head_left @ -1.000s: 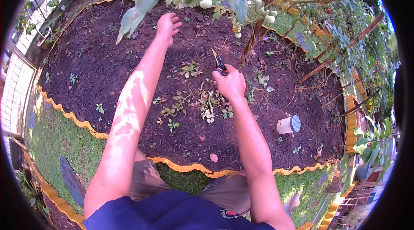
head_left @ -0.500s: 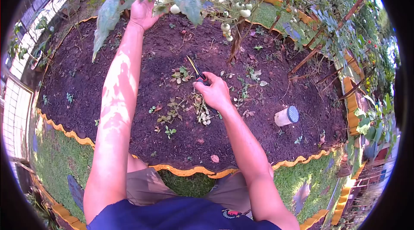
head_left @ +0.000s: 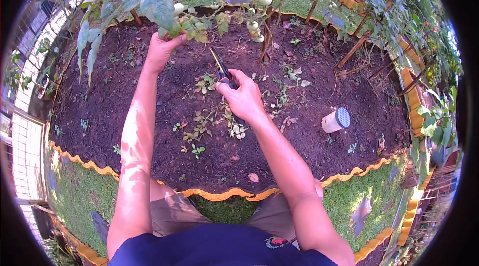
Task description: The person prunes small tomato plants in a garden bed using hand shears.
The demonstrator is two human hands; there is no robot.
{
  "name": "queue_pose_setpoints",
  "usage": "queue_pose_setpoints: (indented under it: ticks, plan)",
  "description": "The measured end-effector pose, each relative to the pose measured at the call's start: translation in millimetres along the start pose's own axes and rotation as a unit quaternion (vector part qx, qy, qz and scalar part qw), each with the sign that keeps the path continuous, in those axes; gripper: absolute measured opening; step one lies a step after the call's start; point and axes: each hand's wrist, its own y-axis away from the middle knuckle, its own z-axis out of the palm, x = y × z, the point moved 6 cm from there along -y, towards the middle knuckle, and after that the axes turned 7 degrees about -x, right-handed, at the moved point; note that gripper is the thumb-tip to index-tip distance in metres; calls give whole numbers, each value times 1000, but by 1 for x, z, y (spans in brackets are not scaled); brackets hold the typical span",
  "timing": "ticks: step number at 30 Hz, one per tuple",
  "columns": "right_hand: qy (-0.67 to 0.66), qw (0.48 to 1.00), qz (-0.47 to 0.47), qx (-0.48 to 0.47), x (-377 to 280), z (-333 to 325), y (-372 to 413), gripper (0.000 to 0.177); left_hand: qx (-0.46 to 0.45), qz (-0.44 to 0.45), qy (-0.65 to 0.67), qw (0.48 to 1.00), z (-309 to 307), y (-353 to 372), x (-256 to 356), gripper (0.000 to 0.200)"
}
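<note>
My left hand (head_left: 163,52) is raised at the left of the tomato plant, its thumb and fingers pinched at a cluster of yellowish-green tomato leaves (head_left: 195,27). Part of the fingers is hidden behind the foliage. Lower and to the right, my right hand (head_left: 244,97) is wrapped round the handles of pruning shears (head_left: 219,65). Their narrow blades point up and left, apart from the leaves. Green tomatoes (head_left: 265,0) hang from the stem above my right hand. Cut, wilted leaves (head_left: 202,124) lie on the soil below the shears.
Dark soil (head_left: 124,131) fills the bed, bordered by wavy yellow edging (head_left: 219,196). A clear container with a perforated grey lid (head_left: 335,120) lies tilted at the right. Wooden stakes (head_left: 357,52) lean among tomato plants at the upper right. Grass (head_left: 80,186) lies outside the edging.
My left hand has come down from the higher foliage and now pinches leaves, which hang lower than before. My right hand with the shears has shifted slightly left.
</note>
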Motion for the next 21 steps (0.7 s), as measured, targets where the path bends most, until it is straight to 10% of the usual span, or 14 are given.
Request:
queue_pose_setpoints:
  ticks: [5,21]
  plan:
    - [51,998,-3,48,-21,-5,9,64,-42,156,-327,931,39,38,36,27]
    - [347,928,1,134,-69,-13,-10,46,-64,192,-381,902,64,58,34,32]
